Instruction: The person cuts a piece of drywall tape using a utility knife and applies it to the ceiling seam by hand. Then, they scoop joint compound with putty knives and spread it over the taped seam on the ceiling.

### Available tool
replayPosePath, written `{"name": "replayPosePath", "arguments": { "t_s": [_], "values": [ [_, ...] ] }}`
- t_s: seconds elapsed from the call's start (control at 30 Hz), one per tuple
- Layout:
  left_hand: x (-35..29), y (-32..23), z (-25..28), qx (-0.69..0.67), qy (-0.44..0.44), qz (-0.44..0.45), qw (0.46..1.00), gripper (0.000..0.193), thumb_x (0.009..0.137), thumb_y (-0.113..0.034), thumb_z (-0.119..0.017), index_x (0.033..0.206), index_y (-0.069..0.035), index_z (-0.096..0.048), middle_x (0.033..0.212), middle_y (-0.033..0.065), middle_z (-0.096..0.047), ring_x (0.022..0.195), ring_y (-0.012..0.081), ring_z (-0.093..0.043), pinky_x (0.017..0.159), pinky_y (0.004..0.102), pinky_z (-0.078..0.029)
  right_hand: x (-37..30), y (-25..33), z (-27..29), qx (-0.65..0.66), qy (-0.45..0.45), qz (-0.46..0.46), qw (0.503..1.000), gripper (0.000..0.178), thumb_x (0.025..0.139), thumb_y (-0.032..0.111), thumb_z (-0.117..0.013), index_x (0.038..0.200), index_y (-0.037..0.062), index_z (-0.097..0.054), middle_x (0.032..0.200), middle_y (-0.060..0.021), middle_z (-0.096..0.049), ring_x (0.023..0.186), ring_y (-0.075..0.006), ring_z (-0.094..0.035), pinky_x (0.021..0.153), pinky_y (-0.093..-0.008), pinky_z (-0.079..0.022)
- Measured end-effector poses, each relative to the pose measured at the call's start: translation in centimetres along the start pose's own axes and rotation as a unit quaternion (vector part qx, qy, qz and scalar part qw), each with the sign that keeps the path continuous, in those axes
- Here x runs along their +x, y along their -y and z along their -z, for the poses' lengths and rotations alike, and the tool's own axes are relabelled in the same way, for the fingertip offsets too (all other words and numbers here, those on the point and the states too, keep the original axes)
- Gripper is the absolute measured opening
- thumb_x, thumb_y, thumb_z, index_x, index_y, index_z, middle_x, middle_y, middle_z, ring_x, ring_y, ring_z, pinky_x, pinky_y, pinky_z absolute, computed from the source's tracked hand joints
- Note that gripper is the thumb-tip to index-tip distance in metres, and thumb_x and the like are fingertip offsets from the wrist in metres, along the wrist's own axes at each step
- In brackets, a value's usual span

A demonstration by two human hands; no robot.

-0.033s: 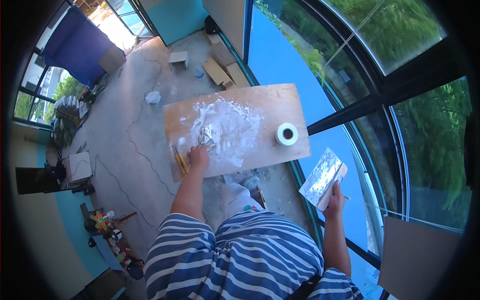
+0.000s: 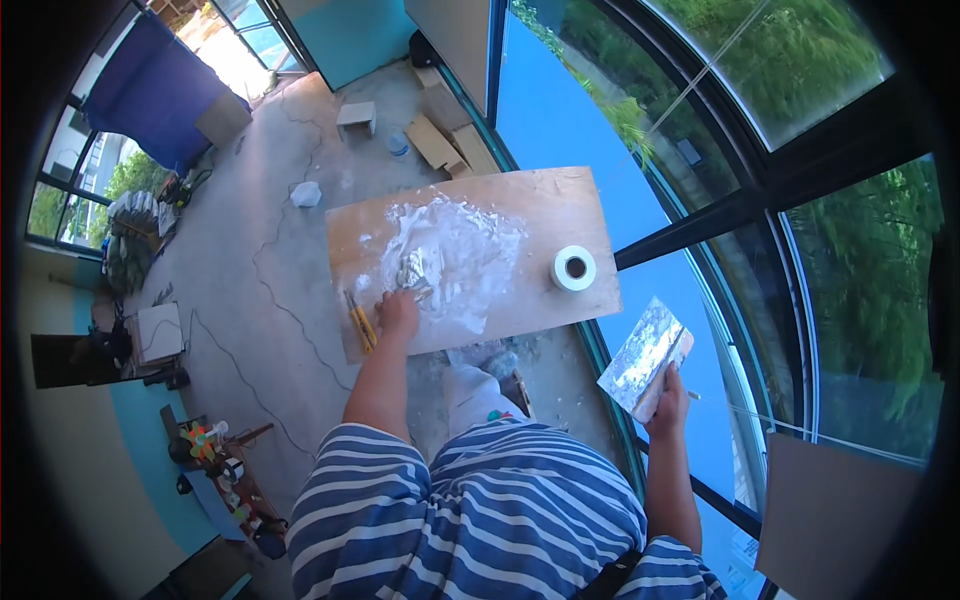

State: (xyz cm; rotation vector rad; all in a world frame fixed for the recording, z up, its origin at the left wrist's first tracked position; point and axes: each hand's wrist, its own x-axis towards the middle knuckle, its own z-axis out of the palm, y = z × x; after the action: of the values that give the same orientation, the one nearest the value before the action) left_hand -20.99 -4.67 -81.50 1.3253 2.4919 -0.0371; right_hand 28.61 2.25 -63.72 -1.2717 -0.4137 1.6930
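My left hand is closed at the near left of a wooden board. Its fingers grip a shiny metal scraper, whose handle they hide. The blade lies in white putty spread in a rough, lumpy patch over the board. Beside that hand are yellow-handled tools, one seemingly a utility knife. Off the board's right corner, my right hand holds up a flat rectangular trowel, its metal face smeared with white.
A roll of white tape sits on the board's right side. Windows run along the right. Wood pieces and a small stool stand farther off. A cable snakes across the concrete floor.
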Motion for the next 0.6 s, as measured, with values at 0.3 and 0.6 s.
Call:
{"name": "replayPosePath", "arguments": {
  "t_s": [0.3,0.6],
  "values": [
    [-1.3,-1.2,-0.1,0.015,0.039,-0.020,0.999,0.029,0.088,-0.016,-0.052,0.111,-0.009,-0.067,0.116,0.0111,-0.064,0.113,0.0319,-0.056,0.093,0.0499,-0.045,0.6,-1.0,-1.0,-0.003,0.018,-0.037,0.999,0.032,0.100,0.025,-0.053,0.119,-0.0010,-0.053,0.104,-0.0109,-0.065,0.089,-0.0226,-0.067,0.081,-0.0380,-0.056],
    [-6.5,-5.4,6.1,-0.640,0.085,0.082,0.759,0.032,0.073,-0.007,-0.066,0.105,-0.002,-0.063,0.088,0.0064,-0.063,0.076,0.0182,-0.060,0.071,0.0332,-0.050,2.0,-3.3,-6.3,-0.042,0.055,-0.166,0.984,0.035,0.100,0.026,-0.052,0.119,-0.0034,-0.054,0.103,-0.0137,-0.067,0.086,-0.0251,-0.069,0.079,-0.0418,-0.058]
  ]
}}
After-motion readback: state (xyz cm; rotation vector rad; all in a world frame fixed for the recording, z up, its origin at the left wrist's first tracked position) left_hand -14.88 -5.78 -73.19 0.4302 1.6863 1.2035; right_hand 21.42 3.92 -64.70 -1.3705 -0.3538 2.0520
